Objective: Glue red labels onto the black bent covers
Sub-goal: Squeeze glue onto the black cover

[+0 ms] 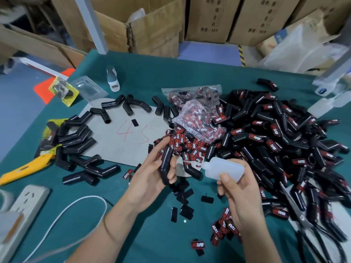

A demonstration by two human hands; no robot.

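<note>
Two hands work over a green tabletop [144, 76] crowded with black bent covers and red labels.

The left hand [152, 174] curls its fingers and thumb around one unlabelled black bent cover [165, 166], holding it roughly upright above the tabletop. The right hand [240, 198] grips a translucent white glue bottle [225, 168], its nozzle pointing left toward that cover; whether the tip touches it is hard to tell. Just beyond the hands lies a heap of loose red labels [187, 143] spilling from a clear plastic bag [197, 114], and a smaller cluster of labels [224, 224] sits under the right wrist. A large pile of labelled covers [281, 141] fills the right side; unlabelled covers [79, 141] lie to the left, near a yellow utility knife [24, 168] and a white power strip [24, 207].
</note>
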